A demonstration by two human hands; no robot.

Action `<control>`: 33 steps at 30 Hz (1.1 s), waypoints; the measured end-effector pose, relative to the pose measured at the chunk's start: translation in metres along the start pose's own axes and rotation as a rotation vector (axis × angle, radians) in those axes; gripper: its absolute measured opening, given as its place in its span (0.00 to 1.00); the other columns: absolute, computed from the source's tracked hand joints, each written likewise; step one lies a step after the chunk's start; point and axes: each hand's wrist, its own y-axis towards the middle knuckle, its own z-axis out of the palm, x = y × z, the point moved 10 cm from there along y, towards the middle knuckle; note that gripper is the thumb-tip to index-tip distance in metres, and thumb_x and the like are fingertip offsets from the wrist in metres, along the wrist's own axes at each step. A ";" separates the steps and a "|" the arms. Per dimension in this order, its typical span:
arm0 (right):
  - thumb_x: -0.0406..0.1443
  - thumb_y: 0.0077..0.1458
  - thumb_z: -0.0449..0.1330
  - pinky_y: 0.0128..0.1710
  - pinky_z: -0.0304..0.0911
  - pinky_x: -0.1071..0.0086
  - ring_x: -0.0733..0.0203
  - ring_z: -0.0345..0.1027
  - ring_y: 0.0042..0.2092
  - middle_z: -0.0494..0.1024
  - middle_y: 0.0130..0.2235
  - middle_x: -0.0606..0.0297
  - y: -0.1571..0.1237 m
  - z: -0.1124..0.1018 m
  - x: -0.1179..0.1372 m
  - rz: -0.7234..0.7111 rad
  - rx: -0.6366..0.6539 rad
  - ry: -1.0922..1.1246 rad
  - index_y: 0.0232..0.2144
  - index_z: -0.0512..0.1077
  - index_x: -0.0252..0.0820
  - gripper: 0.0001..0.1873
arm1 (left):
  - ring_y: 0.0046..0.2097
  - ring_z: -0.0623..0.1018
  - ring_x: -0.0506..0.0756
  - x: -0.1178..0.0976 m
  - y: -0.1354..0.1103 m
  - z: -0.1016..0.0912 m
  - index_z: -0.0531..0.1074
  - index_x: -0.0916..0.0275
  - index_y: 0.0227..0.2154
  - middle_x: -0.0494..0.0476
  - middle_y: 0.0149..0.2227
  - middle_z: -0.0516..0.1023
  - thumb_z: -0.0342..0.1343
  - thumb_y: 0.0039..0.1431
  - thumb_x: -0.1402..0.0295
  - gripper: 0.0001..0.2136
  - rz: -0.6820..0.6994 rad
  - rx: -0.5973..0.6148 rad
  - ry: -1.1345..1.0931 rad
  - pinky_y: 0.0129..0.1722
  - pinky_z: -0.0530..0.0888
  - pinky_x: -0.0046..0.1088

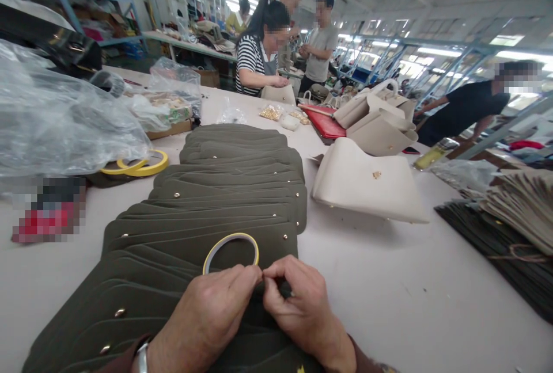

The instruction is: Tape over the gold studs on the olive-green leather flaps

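Note:
A thin roll of yellow tape [237, 237] stands up from my left hand [206, 309], whose fingers are closed on its lower edge. My right hand [298, 303] pinches right beside the left fingertips; whatever sits between its thumb and forefinger is too small to make out. Both hands are over overlapping dark olive panels [207, 212], laid in a fanned row and dotted with small gold studs. A scrap of yellow [301, 369] shows on a panel at the bottom edge.
More yellow tape rolls [149, 164] lie left by a clear plastic sheet [64, 108]. Cream handbags [367, 183] stand on the right of the pale table [380, 298], near a bottle [436, 153] and bundled dark pieces [488, 252]. Across the table, a person in stripes [254, 62] handles a bag.

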 end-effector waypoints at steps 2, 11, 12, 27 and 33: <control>0.30 0.51 0.57 0.23 0.59 0.74 0.66 0.66 0.23 0.73 0.22 0.68 -0.003 0.005 -0.023 0.285 0.041 0.147 0.24 0.72 0.40 0.06 | 0.26 0.74 0.49 -0.002 -0.001 0.001 0.68 0.62 0.36 0.49 0.25 0.73 0.43 0.68 0.74 0.09 0.004 -0.004 -0.007 0.27 0.70 0.22; 0.38 0.43 0.62 0.18 0.61 0.77 0.67 0.66 0.17 0.72 0.16 0.69 -0.029 0.030 -0.065 0.852 0.098 0.566 0.22 0.70 0.38 0.08 | 0.24 0.71 0.49 -0.009 0.004 0.006 0.67 0.62 0.34 0.48 0.24 0.70 0.46 0.64 0.78 0.08 0.015 -0.027 -0.096 0.25 0.66 0.25; 0.38 0.43 0.63 0.18 0.62 0.77 0.68 0.66 0.17 0.72 0.16 0.69 -0.029 0.026 -0.071 0.857 0.060 0.559 0.22 0.71 0.38 0.08 | 0.24 0.71 0.49 -0.013 0.005 0.005 0.67 0.62 0.33 0.48 0.24 0.70 0.46 0.65 0.78 0.07 0.017 -0.025 -0.113 0.25 0.66 0.25; 0.47 0.52 0.63 0.20 0.61 0.76 0.68 0.63 0.20 0.73 0.20 0.67 -0.067 -0.004 -0.114 0.878 0.211 0.294 0.29 0.76 0.35 0.18 | 0.34 0.69 0.57 0.011 -0.005 0.045 0.68 0.60 0.35 0.53 0.33 0.72 0.49 0.62 0.79 0.07 -0.097 0.354 0.232 0.35 0.67 0.35; 0.39 0.55 0.59 0.24 0.62 0.74 0.65 0.66 0.24 0.75 0.23 0.66 -0.045 -0.002 -0.097 0.644 0.260 0.064 0.26 0.76 0.38 0.11 | 0.35 0.68 0.57 0.012 -0.003 0.049 0.66 0.60 0.33 0.53 0.33 0.70 0.50 0.61 0.78 0.06 -0.114 0.418 0.204 0.35 0.66 0.36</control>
